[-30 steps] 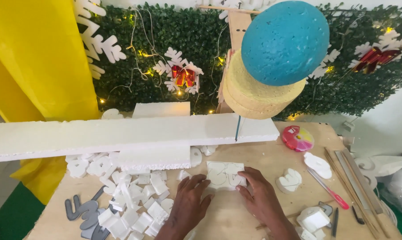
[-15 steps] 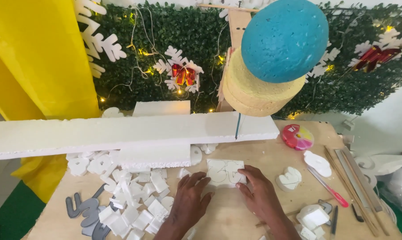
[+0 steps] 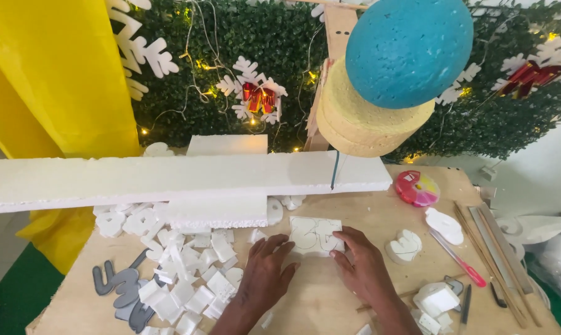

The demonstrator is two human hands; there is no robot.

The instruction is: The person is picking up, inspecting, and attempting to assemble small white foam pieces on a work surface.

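head cam | looks down, forward | close over table [image 3: 330, 298]

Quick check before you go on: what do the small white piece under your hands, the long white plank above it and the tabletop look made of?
Small white piece: seemingly foam board, matte, with outlines drawn on it; both the left hand and right hand touch it. Long white plank: likely expanded foam, with a grainy, crumbly edge. Tabletop: looks like plywood, pale and unvarnished, faint grain.
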